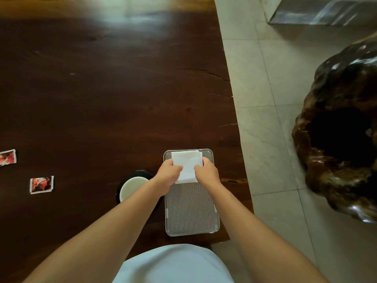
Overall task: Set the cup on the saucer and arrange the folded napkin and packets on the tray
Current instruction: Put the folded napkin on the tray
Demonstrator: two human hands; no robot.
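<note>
Forearms reach out over tray [191,211]. Napkin [187,164] (white, folded) lies on tray's far end; left hand [168,173] and right hand [208,173] pinch its side edges. Cup [132,187] on saucer [140,173] just left of tray. Two packets [41,184] [7,157] well left on table [102,88].

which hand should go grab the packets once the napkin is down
Left. Both packets lie far to the left on the table, on the left hand's side; the right hand would have to cross over the tray.
</note>
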